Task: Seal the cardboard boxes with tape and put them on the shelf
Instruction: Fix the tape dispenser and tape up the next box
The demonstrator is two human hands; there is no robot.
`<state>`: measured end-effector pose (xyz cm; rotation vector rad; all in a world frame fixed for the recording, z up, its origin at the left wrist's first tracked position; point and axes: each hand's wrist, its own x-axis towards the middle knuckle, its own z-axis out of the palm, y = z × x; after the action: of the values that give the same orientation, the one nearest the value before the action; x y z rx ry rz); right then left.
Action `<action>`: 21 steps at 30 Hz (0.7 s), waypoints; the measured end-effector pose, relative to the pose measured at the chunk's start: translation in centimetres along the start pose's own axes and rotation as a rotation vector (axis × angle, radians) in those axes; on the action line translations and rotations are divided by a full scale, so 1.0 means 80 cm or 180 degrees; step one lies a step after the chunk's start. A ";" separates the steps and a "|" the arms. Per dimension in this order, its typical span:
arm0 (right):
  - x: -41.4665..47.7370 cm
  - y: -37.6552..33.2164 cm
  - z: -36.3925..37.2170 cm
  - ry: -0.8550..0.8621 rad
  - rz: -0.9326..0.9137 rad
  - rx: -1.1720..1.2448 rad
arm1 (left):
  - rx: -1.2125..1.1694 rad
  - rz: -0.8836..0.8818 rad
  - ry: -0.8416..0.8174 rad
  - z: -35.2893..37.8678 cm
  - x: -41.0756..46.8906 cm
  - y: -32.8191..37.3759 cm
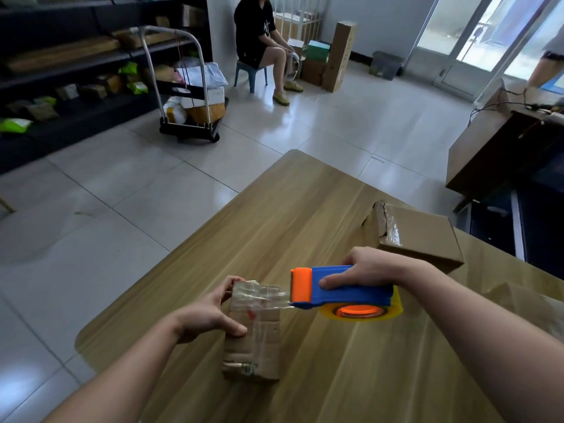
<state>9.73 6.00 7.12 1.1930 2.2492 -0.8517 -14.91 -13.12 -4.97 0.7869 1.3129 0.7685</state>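
Observation:
A small worn cardboard box [258,340] lies on the wooden table [299,215] near its front left corner. My left hand [210,312] grips the box's far left end, thumb on top. My right hand [363,271] holds a blue and orange tape dispenser [341,290] with a yellow roll, just right of the box. A strip of clear tape [259,296] runs from the dispenser over the box's far end. A second, larger cardboard box [418,236] with tape on one edge lies on the table's right side. Dark shelves [61,71] with parcels stand at the far left.
A loaded trolley [192,108] stands on the tiled floor before the shelves. A person sits on a blue stool [251,73] at the back beside stacked boxes [338,56]. A dark desk [500,148] with cables is at the right, and another person's leg shows near the glass door.

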 end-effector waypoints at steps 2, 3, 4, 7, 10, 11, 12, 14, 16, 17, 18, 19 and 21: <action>0.000 0.005 0.003 -0.0032 -0.0026 0.0043 | -0.0008 0.0007 0.0002 0.000 0.000 -0.001; 0.001 0.008 0.005 -0.0065 -0.0025 0.0072 | -0.0016 0.0014 0.0007 0.000 0.000 -0.001; 0.002 0.011 0.009 -0.0092 -0.0024 0.0102 | -0.0015 0.0014 0.0009 0.000 -0.001 -0.002; 0.009 0.017 0.020 -0.0100 0.0011 0.0126 | 0.0022 0.0015 0.0009 0.001 -0.002 -0.001; 0.017 0.019 0.030 -0.0146 0.0073 0.0151 | 0.0010 0.0007 0.0027 0.001 -0.003 -0.002; 0.018 0.020 0.032 -0.0159 0.0090 0.0156 | 0.0025 0.0005 0.0036 0.002 -0.004 -0.001; 0.020 0.021 0.034 -0.0163 0.0103 0.0162 | 0.0048 0.0007 0.0045 0.003 -0.004 -0.001; 0.024 0.022 0.037 -0.0165 0.0122 0.0181 | 0.0086 0.0004 0.0046 0.003 -0.004 -0.001; 0.027 0.022 0.041 -0.0184 0.0133 0.0191 | 0.0093 -0.0034 0.0012 0.004 -0.005 0.002; 0.027 0.022 0.043 -0.0197 0.0135 0.0194 | 0.0108 -0.0063 -0.0009 0.004 -0.005 0.004; 0.028 0.021 0.044 -0.0213 0.0131 0.0200 | 0.0141 -0.0100 -0.0022 0.004 -0.005 0.005; 0.029 0.021 0.046 -0.0229 0.0128 0.0206 | 0.0202 -0.0144 -0.0032 0.003 -0.005 0.006; 0.030 0.019 0.050 -0.0251 0.0119 0.0190 | 0.0424 -0.0247 -0.0036 0.004 -0.004 0.009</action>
<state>10.19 5.22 2.24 1.2030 2.1459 -0.9409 -14.67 -13.04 -4.12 0.8398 1.3870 0.6192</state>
